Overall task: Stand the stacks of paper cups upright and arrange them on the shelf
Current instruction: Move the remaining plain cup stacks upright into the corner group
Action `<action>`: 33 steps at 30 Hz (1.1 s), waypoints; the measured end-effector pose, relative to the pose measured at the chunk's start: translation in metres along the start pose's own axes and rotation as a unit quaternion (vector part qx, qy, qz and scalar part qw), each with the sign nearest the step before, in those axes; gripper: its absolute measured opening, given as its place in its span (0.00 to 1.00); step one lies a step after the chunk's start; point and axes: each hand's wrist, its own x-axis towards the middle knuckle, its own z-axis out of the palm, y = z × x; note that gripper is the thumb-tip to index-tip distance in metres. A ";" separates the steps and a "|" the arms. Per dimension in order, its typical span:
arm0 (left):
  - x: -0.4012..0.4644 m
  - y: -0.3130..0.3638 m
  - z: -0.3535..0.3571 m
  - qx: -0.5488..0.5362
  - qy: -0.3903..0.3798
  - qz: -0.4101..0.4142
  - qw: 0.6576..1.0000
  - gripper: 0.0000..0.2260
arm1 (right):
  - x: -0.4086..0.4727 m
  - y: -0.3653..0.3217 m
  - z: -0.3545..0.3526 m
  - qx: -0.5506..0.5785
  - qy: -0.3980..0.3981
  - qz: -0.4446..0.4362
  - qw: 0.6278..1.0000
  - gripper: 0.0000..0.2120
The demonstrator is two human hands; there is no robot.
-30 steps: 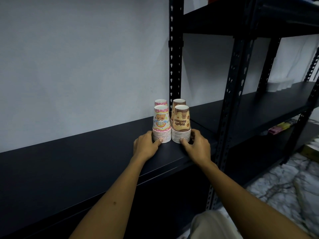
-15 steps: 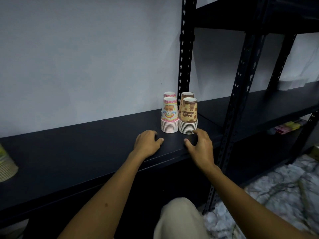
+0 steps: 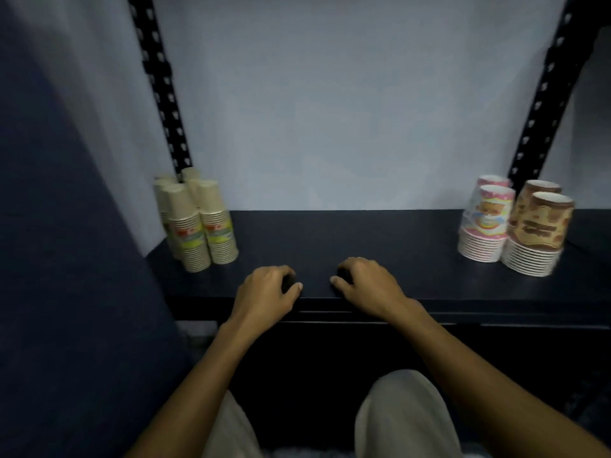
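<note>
On the black shelf (image 3: 363,239), several tan and green cup stacks (image 3: 198,223) stand upright, mouths down, at the far left by the upright post. At the right stand two pink bear-print stacks (image 3: 484,226) and two brown stacks (image 3: 537,234), also upright. My left hand (image 3: 266,297) and my right hand (image 3: 367,287) rest side by side on the shelf's front edge in the middle, fingers curled, holding nothing. Both hands are well away from every stack.
Black perforated posts rise at the back left (image 3: 158,84) and back right (image 3: 542,94) against a pale wall. A dark blue panel (image 3: 66,259) fills the left side. My knees in light trousers (image 3: 406,418) show below the shelf.
My hands have drawn back from the pink and brown stacks to the shelf's front edge. My view has swung left, so those stacks now sit at the right and the tan stacks have come into sight.
</note>
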 end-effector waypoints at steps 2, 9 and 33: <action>-0.013 -0.030 -0.018 -0.013 0.035 -0.053 0.998 0.11 | 0.017 -0.030 0.012 0.016 -0.025 -0.029 0.999 0.16; -0.027 -0.102 -0.068 -0.176 0.187 -0.214 0.942 0.08 | 0.070 -0.118 0.050 0.184 -0.070 -0.039 0.980 0.28; 0.024 -0.140 -0.060 -0.239 0.187 -0.222 0.927 0.18 | 0.124 -0.145 0.086 0.475 -0.047 -0.027 0.878 0.25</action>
